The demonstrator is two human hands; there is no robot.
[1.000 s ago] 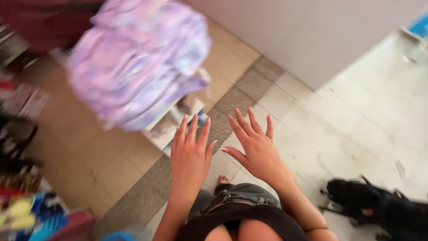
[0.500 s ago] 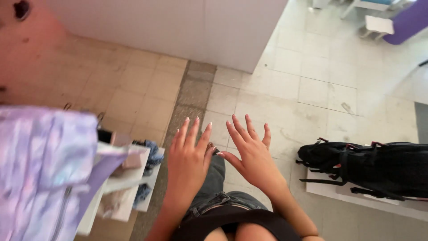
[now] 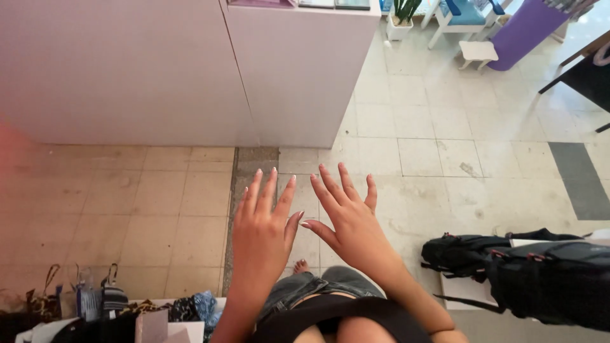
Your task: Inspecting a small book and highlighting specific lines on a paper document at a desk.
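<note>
The single head-worn camera looks steeply down, close over both hands (image 3: 305, 232), toward the tiled floor (image 3: 432, 152).

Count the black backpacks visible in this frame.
2: one smaller black backpack on the floor right of the right hand, one larger backpack beside it at the right edge. Others may be off-frame.

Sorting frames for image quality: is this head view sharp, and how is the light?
Head view: both hands, left hand and right hand, are sharp, without motion blur; soft daylight brightens the tiled floor toward the upper right; a reddish tint smears the left edge; the white counter leans with wide-angle distortion.
</note>
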